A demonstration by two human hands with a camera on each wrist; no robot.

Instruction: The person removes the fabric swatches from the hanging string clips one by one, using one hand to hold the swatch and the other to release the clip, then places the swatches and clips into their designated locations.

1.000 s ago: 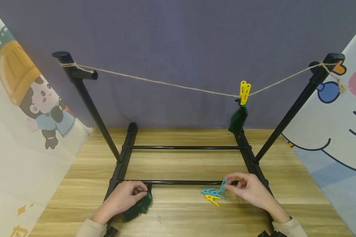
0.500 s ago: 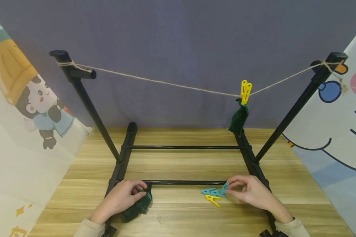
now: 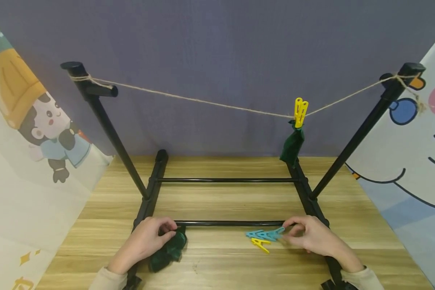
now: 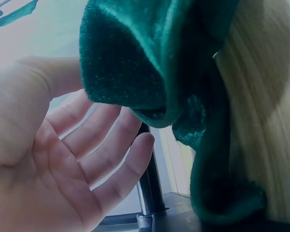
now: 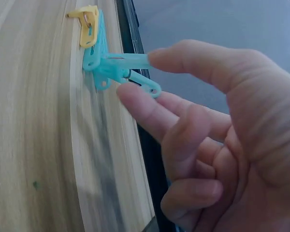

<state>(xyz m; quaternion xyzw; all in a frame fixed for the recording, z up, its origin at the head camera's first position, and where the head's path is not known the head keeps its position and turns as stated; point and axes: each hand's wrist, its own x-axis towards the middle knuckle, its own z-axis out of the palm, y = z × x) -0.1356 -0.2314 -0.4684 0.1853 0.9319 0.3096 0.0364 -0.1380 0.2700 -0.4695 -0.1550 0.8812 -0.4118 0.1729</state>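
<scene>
My left hand [image 3: 150, 237] holds a crumpled dark green velvet cloth [image 3: 170, 251] above the table, thumb and fingertips meeting at its top edge. In the left wrist view the cloth [image 4: 130, 53] hides those fingertips. On the right, my right hand [image 3: 308, 233] pinches the handle end of a light blue clothespin [image 3: 275, 233]. In the right wrist view the thumb [image 5: 183, 55] lies along one arm of this clothespin [image 5: 118, 67]. Its other end overlaps another blue clothespin [image 3: 255, 234], and a yellow clothespin [image 3: 261, 245] lies just in front.
A twine line [image 3: 203, 102] runs between two black posts [image 3: 112, 137] of a pipe frame. From it hangs a green cloth [image 3: 293, 145] under a yellow clothespin [image 3: 300, 112]. The frame's front bar [image 3: 221, 223] crosses the wooden table [image 3: 217, 262] just behind both hands.
The blue clothespin in my right hand has tipped from nearly upright to lying low, its handles toward the right. The right hand has shifted slightly right and down; the left has barely moved.
</scene>
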